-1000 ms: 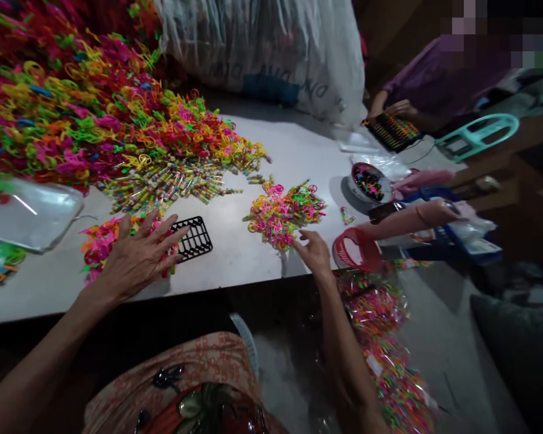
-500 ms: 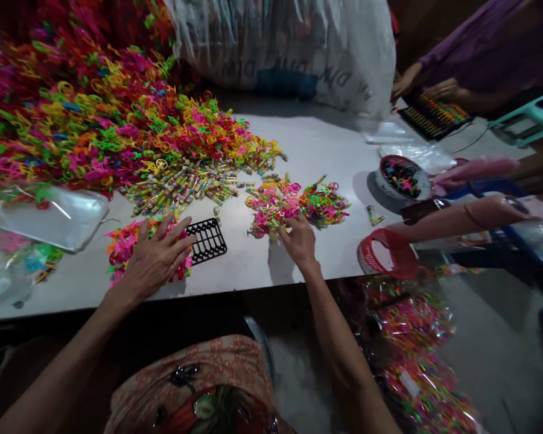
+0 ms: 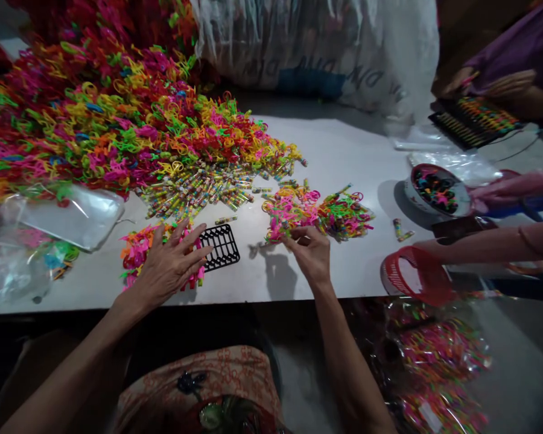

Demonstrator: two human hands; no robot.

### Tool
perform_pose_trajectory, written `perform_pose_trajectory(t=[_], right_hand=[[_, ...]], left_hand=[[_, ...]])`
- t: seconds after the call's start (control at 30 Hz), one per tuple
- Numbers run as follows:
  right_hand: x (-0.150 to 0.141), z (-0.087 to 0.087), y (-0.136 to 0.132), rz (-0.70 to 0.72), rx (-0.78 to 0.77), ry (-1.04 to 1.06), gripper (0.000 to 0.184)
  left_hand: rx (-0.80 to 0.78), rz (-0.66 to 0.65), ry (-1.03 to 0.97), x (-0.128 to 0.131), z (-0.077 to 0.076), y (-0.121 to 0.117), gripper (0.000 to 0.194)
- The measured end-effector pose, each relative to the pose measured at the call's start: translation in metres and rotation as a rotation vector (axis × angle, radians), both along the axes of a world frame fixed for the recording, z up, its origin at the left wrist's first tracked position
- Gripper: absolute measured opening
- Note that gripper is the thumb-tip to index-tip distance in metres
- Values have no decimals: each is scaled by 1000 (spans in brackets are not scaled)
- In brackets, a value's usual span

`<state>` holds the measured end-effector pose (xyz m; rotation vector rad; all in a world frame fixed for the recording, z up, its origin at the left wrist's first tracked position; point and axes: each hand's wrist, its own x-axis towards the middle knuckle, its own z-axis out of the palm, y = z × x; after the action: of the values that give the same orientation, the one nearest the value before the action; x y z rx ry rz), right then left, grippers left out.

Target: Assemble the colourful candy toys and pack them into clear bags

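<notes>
My left hand (image 3: 174, 262) lies with spread fingers over a heap of pink, red and green plastic pieces (image 3: 136, 250). Its fingertips reach the left end of a black abacus-like frame (image 3: 221, 246), which lies flat on the table. At the near edge of a small pile of pink and green plastic pieces (image 3: 292, 211), my right hand (image 3: 311, 250) has its thumb and fingers pinched together. A small, thin piece (image 3: 274, 241) shows at those fingertips; its exact kind is too blurred to tell. Beyond both hands lie many small clear tubes with colourful contents (image 3: 199, 187).
A large mound of bright plastic pieces (image 3: 95, 132) covers the back left. Clear plastic bags (image 3: 79, 214) lie at left. A white sack (image 3: 317, 54) stands behind. On the right are a bowl (image 3: 438, 190), a red basket (image 3: 407, 274) and other people's arms (image 3: 493, 241).
The view has shifted, so the table's things sit further right. My right hand has drawn slightly back from the small pile, pinching a small piece. My left hand stays on its heap.
</notes>
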<state>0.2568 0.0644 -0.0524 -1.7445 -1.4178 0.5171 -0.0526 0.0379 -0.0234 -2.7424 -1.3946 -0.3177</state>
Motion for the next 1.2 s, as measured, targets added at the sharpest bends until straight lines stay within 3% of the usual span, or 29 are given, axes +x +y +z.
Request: perform_pose_trajectory(t=[0.2, 0.37, 0.53, 0.67, 0.9, 1.2], right_hand=[[-47, -8, 2, 255, -271, 328, 16], [-70, -25, 8, 440, -364, 315, 10], [-79, -27, 17, 484, -312, 208, 11], [-82, -19, 24, 507, -244, 84, 12], [-90, -15, 27, 526, -255, 75, 14], [-98, -25, 33, 545, -285, 494, 13]], left_hand=[[-6, -7, -31, 4, 11, 6, 23], [-74, 2, -37, 7, 10, 9, 25], [-74, 101, 96, 8, 6, 7, 48], [-104, 87, 138, 4, 7, 9, 47], [-103, 92, 125, 0, 9, 7, 51], [-86, 91, 126, 1, 7, 7, 54]])
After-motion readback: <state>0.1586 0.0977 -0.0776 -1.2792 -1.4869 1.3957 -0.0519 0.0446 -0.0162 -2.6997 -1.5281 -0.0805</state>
